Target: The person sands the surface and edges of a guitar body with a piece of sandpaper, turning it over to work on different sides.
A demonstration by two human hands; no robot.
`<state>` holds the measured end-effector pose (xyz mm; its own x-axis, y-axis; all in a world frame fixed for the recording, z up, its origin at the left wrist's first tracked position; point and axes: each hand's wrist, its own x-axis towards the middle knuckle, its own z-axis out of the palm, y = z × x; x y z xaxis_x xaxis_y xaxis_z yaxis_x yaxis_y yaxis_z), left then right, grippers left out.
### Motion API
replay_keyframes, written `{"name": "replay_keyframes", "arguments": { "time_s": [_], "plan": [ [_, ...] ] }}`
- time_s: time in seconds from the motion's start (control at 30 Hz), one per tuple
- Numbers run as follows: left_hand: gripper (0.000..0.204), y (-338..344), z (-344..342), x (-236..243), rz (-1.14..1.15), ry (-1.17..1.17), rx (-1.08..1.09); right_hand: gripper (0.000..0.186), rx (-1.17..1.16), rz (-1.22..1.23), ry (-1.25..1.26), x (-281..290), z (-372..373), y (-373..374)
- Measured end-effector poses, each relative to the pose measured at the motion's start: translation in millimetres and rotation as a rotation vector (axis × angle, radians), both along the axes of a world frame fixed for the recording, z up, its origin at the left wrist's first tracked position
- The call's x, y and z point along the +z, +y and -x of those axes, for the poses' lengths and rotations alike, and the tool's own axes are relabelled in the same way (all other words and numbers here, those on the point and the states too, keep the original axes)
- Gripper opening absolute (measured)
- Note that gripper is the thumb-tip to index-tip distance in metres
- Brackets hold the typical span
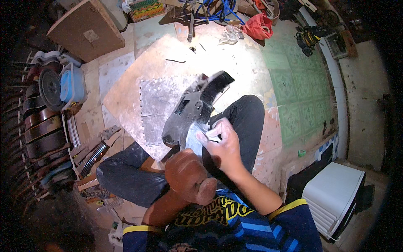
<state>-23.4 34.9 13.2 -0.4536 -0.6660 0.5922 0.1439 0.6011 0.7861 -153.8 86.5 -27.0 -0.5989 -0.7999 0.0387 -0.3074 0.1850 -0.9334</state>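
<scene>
A black moulded plastic panel [191, 111], with slots and a curved upper arm, lies tilted over my crossed legs. Its lower part has a whitish, dusty patch [194, 136]. My left hand [187, 172] is closed in a fist at the panel's lower end and seems to grip it; the fingertips are hidden. Over the whitish patch, my right hand [223, 143] is closed in a pinch, with a thin pale piece showing between thumb and fingers. Pale dust coats the fingers of the right hand.
Under the panel lies a grey interlocking mat [157, 105] on a brown sheet. Guitar-like bodies [42, 122] line the left, beside a blue tub [73, 86]. A coiled spring [94, 157] is by my left knee. A red bag [258, 27] and blue cables lie ahead; a white cabinet [333, 197] stands right.
</scene>
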Motion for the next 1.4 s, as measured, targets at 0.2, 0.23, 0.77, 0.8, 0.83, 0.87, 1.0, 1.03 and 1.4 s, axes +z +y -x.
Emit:
{"name": "replay_keyframes", "arguments": {
  "time_s": [0.2, 0.23, 0.77, 0.8, 0.83, 0.87, 1.0, 1.03, 1.4],
  "plan": [
    [0.046, -0.4, -0.8, 5.3, 0.035, -0.039, -0.083, 0.036, 0.048, -0.036, 0.038, 4.6, 6.1, 3.4],
    [0.046, 1.9, -1.6, 1.9, 0.026, -0.044, -0.083, 0.037, 0.033, -0.01, 0.09, 4.8, 4.7, 1.7],
    [0.041, -2.7, -3.2, 1.8, -0.042, -0.093, -0.02, 0.025, -0.068, 0.214, 0.524, 0.8, 7.4, -26.4],
    [0.04, -6.3, -2.2, -0.9, -0.047, -0.076, 0.008, 0.024, -0.181, 0.215, 0.536, 3.8, 15.2, -28.6],
    [0.041, -7.6, -4.0, -3.1, -0.072, -0.035, 0.046, 0.023, -0.25, 0.223, 0.452, 7.4, 26.0, -27.0],
    [0.042, -9.7, -3.9, -3.4, -0.096, 0.013, 0.068, 0.023, -0.318, 0.222, 0.36, 8.5, 35.7, -20.9],
    [0.048, -25.2, -9.3, -3.0, -0.267, 0.12, 0.059, 0.019, -0.201, 0.114, -0.093, 21.1, 43.1, -2.4],
    [0.052, -27.6, -13.4, -7.3, -0.329, 0.107, 0.059, 0.019, -0.156, 0.098, -0.034, 20.8, 41.2, 0.1],
    [0.056, -47.1, -23.8, -21.9, -0.493, 0.168, 0.031, 0.023, 0.211, 0.086, 0.402, 29.3, -0.9, -39.1]
  ]
}}
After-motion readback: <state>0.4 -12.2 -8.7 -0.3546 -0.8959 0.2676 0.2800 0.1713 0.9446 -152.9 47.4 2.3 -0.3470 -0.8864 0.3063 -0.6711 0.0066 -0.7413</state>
